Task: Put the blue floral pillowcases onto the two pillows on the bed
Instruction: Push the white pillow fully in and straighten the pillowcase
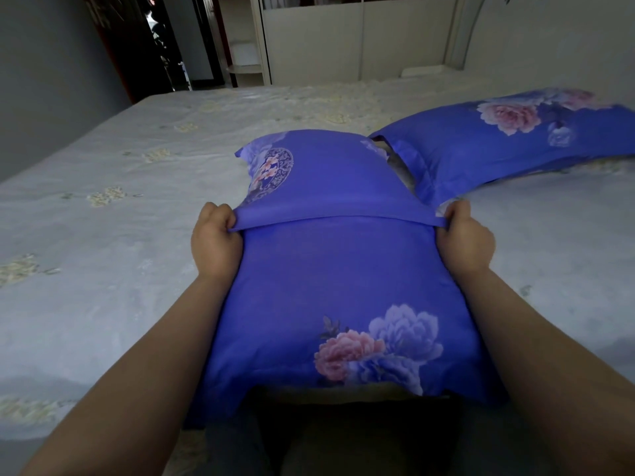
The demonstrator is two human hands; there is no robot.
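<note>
A pillow in a blue floral pillowcase (pixel 330 276) lies lengthwise in front of me on the bed (pixel 103 207), its near end hanging over the bed's edge. An inner flap edge runs across its middle. My left hand (pixel 214 243) grips the left end of that flap edge, and my right hand (pixel 464 240) grips the right end. A second pillow in a matching blue floral pillowcase (pixel 508 146) lies at the right, its open end facing the first pillow, with a bit of the pillow showing in the opening.
The bed has a pale sheet with faint yellow flower prints. A cream wardrobe (pixel 343 39) stands beyond the far side. An open dark doorway (pixel 161 46) is at the back left. The headboard (pixel 549 32) rises at the upper right.
</note>
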